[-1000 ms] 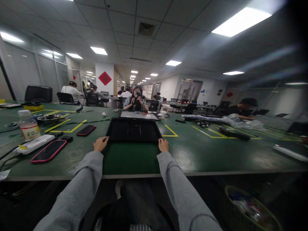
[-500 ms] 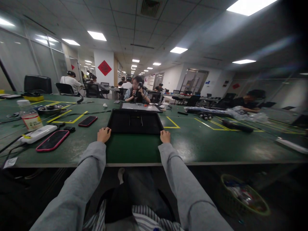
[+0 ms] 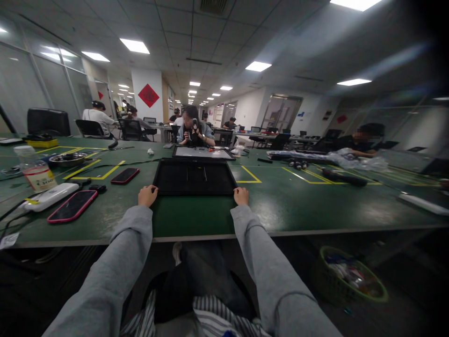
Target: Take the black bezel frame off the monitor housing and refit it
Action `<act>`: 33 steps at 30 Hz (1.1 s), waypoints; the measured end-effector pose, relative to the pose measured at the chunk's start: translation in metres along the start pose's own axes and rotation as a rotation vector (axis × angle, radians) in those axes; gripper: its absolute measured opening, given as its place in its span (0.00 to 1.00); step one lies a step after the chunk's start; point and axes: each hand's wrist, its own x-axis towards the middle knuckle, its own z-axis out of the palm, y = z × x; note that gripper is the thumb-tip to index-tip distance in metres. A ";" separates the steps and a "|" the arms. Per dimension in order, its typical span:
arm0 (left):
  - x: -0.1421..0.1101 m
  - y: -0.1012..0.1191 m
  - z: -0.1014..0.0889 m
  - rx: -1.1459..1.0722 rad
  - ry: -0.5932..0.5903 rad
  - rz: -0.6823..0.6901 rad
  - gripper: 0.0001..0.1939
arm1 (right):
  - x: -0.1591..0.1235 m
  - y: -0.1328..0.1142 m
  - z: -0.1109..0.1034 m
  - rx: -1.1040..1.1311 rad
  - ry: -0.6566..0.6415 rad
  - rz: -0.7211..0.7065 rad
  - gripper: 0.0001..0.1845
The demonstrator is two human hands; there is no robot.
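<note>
Little has shifted: the black tray (image 3: 175,181) stays on the table (image 3: 287,213), before me, while my left hand (image 3: 147,195) and right hand (image 3: 241,196), fingers curled in, still grip its near corners; I judge I'm steadying it.

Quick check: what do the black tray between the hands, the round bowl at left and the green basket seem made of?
Black tray: probably matte plastic; its dark surface looks dull, though painted metal is possible.
Round bowl: likely polished metal, from its silvery highlights.
Green basket: probably plastic, judging by its coloured openwork side; too dim to judge the finish.
</note>
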 end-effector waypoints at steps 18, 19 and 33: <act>0.000 0.003 -0.010 -0.245 0.166 -0.273 0.19 | 0.005 0.004 -0.003 0.035 0.039 0.095 0.24; -0.001 0.004 -0.010 -0.249 0.184 -0.292 0.21 | 0.005 0.004 -0.003 0.037 0.042 0.102 0.24; -0.009 0.019 -0.007 -0.181 0.367 -0.103 0.20 | -0.004 -0.005 -0.011 0.086 0.121 0.045 0.28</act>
